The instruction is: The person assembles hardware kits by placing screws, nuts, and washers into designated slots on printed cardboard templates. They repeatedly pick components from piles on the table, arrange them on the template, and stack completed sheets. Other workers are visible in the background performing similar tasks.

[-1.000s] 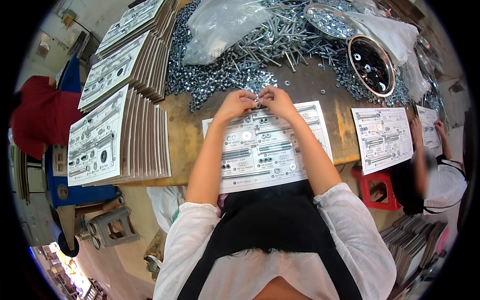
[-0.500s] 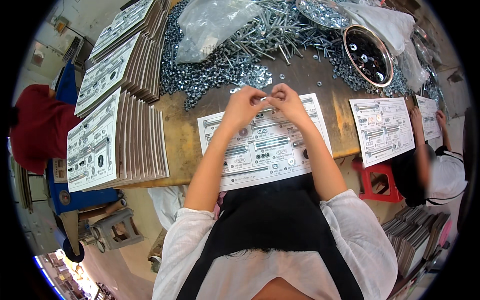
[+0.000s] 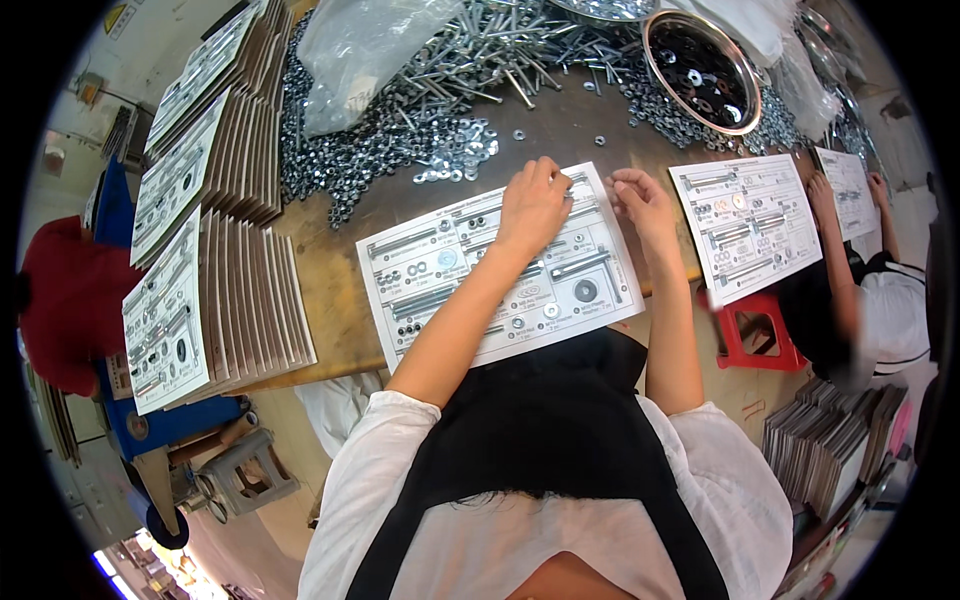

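Observation:
A white printed card (image 3: 470, 340) with pictures of bolts, nuts and washers lies tilted on the table's near edge, with metal pieces along its rows. My left hand (image 3: 537, 205) rests over the card's upper part, fingers bent down and drawn together at the surface. Whatever those fingertips hold is hidden. Beside the card's right edge is my right hand (image 3: 645, 208), its fingers curled toward the thumb. Anything between them is too small to name. Loose washers (image 3: 470, 150) lie beyond the card.
Stacks of similar cards (image 3: 255, 310) stand at the left. Piles of nuts (image 3: 340, 160) and bolts (image 3: 490, 50), a plastic bag (image 3: 370, 60) and a metal bowl of dark washers (image 3: 700, 75) fill the back. Rightward, another card (image 3: 745, 230) lies near a co-worker's arms (image 3: 838, 250).
My hands, together above the card before, are now apart: the left is down on its upper part, the right at its right edge. The view has shifted, and the card appears more tilted.

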Demonstrator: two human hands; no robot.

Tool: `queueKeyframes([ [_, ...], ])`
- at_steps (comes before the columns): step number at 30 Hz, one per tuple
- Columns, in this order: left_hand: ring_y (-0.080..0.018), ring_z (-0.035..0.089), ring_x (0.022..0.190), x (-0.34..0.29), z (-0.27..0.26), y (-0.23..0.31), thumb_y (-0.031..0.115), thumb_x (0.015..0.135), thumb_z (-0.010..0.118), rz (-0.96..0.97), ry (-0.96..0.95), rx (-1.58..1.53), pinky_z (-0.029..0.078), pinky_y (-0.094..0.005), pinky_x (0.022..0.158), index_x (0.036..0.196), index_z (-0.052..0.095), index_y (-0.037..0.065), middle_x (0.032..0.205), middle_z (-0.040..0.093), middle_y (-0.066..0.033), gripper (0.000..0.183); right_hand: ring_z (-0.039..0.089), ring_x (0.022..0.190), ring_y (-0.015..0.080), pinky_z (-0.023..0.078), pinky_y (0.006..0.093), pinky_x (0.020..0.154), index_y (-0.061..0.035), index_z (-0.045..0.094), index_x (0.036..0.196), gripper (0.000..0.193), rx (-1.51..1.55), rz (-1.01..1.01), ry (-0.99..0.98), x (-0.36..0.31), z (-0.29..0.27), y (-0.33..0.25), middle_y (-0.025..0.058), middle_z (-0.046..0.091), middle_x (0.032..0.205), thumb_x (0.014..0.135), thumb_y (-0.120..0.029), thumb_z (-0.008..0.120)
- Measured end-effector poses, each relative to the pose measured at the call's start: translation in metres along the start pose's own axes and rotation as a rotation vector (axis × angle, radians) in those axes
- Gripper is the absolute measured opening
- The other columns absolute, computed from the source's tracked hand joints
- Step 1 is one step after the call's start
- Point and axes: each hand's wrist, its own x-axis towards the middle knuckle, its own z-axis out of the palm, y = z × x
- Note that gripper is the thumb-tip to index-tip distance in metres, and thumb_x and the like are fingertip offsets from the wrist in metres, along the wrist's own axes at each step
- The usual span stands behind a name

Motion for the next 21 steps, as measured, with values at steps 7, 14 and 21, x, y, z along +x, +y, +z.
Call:
queueKeyframes([
  [7, -0.0267, 0.060, 0.097, 0.002, -0.006, -0.001, 0.022, 0.078, 0.077, -0.230, -0.040, -0.086, 0.050, -0.0388, 0.082, 0.098, 0.070, 0.012, 0.104, 0.058, -0.0070, 0.024, 0.059, 0.082, 0.0051, 0.047, 0.0192, 0.070, -0.0034, 0.065, 0.111, 0.017, -0.046, 0.024, 0.051, -0.012, -0.014, 0.011, 0.0017, 0.071, 0.101, 0.096, -0.007, 0.060],
  [14, -0.0267, 0.065, 0.087, -0.013, -0.044, -0.093, 0.030, 0.084, 0.073, -0.561, 0.022, 0.137, 0.051, -0.0420, 0.073, 0.100, 0.066, 0.013, 0.098, 0.062, -0.0056, 0.023, 0.069, 0.083, 0.0190, 0.054, 0.0315, 0.076, -0.0064, 0.070, 0.111, 0.023, -0.477, -0.319, -0.158, 0.012, 0.068, -0.009, 0.0105, 0.073, 0.101, 0.089, -0.006, 0.063],
  [21, -0.0239, 0.063, 0.080, -0.015, -0.047, -0.090, 0.026, 0.085, 0.073, -0.561, 0.006, 0.089, 0.050, -0.0385, 0.069, 0.103, 0.070, 0.016, 0.086, 0.062, -0.0037, 0.021, 0.065, 0.096, 0.0307, 0.052, 0.0424, 0.082, -0.0121, 0.074, 0.101, 0.019, -0.893, -0.494, -0.117, 0.079, 0.143, 0.027, 0.0103, 0.064, 0.102, 0.082, -0.013, 0.070],
])
